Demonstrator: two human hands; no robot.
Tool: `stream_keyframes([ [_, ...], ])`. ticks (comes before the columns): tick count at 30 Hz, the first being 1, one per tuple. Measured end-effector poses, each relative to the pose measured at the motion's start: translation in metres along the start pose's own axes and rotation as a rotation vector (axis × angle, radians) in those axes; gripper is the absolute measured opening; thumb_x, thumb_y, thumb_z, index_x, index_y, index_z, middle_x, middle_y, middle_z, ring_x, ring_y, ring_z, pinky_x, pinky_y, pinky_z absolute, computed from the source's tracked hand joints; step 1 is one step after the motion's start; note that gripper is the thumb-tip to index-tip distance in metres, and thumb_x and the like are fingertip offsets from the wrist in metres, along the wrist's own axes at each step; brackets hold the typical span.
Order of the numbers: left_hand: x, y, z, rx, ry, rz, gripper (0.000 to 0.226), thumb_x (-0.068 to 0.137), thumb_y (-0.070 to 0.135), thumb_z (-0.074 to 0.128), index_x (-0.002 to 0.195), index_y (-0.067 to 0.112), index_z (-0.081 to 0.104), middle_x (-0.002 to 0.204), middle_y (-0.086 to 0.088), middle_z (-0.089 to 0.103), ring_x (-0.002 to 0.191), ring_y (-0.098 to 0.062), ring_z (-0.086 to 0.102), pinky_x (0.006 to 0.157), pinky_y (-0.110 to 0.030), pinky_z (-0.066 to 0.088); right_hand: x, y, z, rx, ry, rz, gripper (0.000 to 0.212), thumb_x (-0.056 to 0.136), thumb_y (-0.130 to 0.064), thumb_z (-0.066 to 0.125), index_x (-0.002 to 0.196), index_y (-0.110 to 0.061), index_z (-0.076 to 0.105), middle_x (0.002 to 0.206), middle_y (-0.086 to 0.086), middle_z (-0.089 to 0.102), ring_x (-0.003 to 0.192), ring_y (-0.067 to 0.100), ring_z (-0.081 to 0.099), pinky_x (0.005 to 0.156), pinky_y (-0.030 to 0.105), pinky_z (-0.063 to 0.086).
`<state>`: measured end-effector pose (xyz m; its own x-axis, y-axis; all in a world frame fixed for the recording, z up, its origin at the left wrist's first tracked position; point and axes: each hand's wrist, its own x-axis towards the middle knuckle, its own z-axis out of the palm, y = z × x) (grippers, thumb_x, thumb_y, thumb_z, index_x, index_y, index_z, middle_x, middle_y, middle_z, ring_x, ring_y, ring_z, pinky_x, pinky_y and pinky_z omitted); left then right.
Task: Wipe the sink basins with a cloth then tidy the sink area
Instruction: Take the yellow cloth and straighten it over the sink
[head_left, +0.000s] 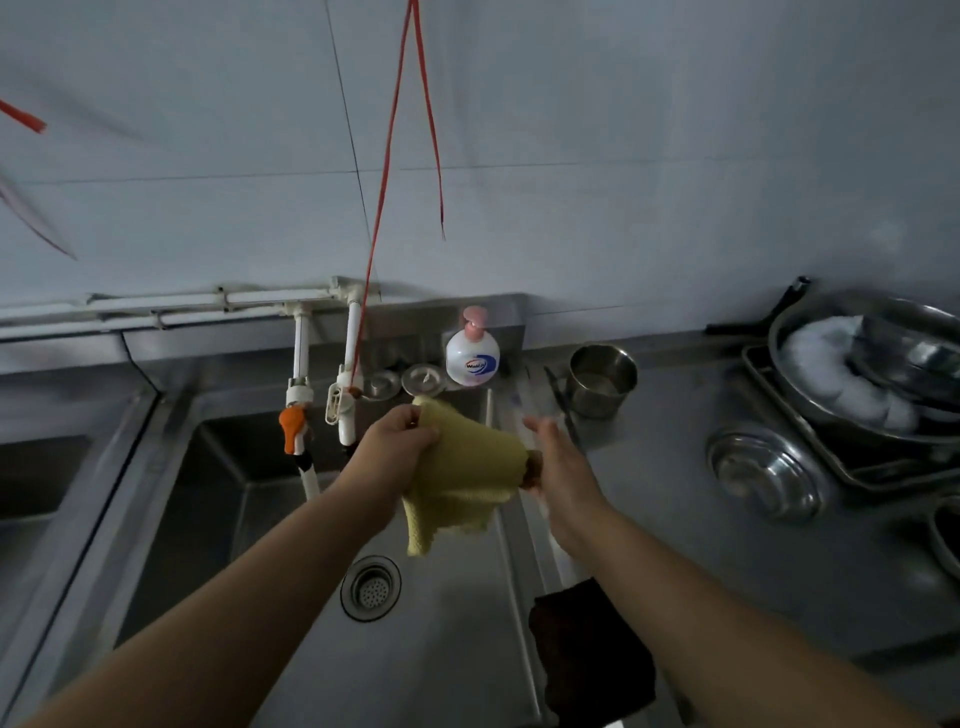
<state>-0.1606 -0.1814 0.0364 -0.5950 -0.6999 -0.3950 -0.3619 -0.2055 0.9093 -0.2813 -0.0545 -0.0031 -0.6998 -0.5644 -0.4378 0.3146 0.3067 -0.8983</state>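
Yellow cloth hangs in the air above the sink basin, up over the drain strainer, stretched between my two hands. My left hand grips the cloth's top left corner, fingers curled round the bunched fabric. My right hand is at the cloth's right edge; thumb side seems tucked into the fabric, fingers blurred and stretched forward, so I cannot tell for sure how it holds. Lower part of the cloth droops free toward the drain strainer.

Behind the sink basin, on its back ledge: soap pump bottle, white with pink pump, upright, and two small round metal lids just left of it. Two white taps come down off wall pipes over the sink basin's back edge; the left tap has an orange handle, the right tap a white one. Red string hangs from above down to the right tap.

Right of the sink basin, on the steel tabletop: small steel pot, upright, near the back; domed steel lid further right; dish rack at the far right holding a big steel bowl with white dishes. Dark cloth is draped over the sink basin's right rim, near me. Second basin sits left of the sink basin.
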Motion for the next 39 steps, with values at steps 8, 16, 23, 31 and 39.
stream_keyframes([
  [8,0.022,-0.035,0.025,0.077,0.111,-0.051,0.028,0.091,0.008,0.054,0.118,0.016,0.057,0.112,-0.006,0.061,0.100,-0.021,0.057,0.089,-0.038,0.048,0.030,0.017,-0.025,-0.081,-0.093,-0.203,0.029,0.089,-0.007,0.060,0.096,-0.035,0.065,0.107,-0.007,0.065,0.107,0.011,0.058,0.079,0.014,0.046],
  [16,0.033,-0.067,0.046,0.496,0.238,0.142,0.059,0.084,0.002,0.058,0.137,0.020,0.040,0.094,0.000,0.061,0.084,-0.012,0.058,0.068,-0.024,0.046,0.052,0.039,-0.038,-0.635,-0.010,-0.458,0.040,0.079,0.002,0.065,0.116,-0.013,0.065,0.106,-0.002,0.064,0.097,0.007,0.054,0.079,0.004,0.041],
  [23,0.060,-0.054,0.073,0.724,0.190,0.392,0.023,0.089,0.011,0.055,0.108,0.016,0.067,0.104,0.001,0.051,0.094,-0.018,0.054,0.080,-0.029,0.047,0.091,0.025,-0.067,-0.634,0.110,-0.446,0.023,0.076,-0.006,0.068,0.077,-0.026,0.057,0.095,-0.002,0.051,0.091,0.013,0.051,0.075,0.022,0.045],
  [31,0.103,-0.037,0.102,0.251,0.015,0.197,0.012,0.099,0.020,0.041,0.103,0.016,0.051,0.081,0.000,0.051,0.075,-0.015,0.048,0.067,-0.032,0.042,0.126,0.000,-0.089,-0.441,-0.034,-0.370,0.006,0.093,-0.018,0.055,0.099,-0.019,0.052,0.089,-0.006,0.057,0.083,0.006,0.056,0.067,0.017,0.041],
  [39,0.176,-0.081,0.136,0.013,-0.017,-0.209,0.074,0.087,0.003,0.059,0.146,0.017,0.017,0.129,-0.008,0.048,0.108,-0.025,0.054,0.078,-0.033,0.053,0.212,0.043,-0.083,-0.734,0.066,-0.196,0.032,0.097,-0.021,0.048,0.129,-0.017,0.043,0.111,0.003,0.059,0.097,0.019,0.059,0.077,0.032,0.050],
])
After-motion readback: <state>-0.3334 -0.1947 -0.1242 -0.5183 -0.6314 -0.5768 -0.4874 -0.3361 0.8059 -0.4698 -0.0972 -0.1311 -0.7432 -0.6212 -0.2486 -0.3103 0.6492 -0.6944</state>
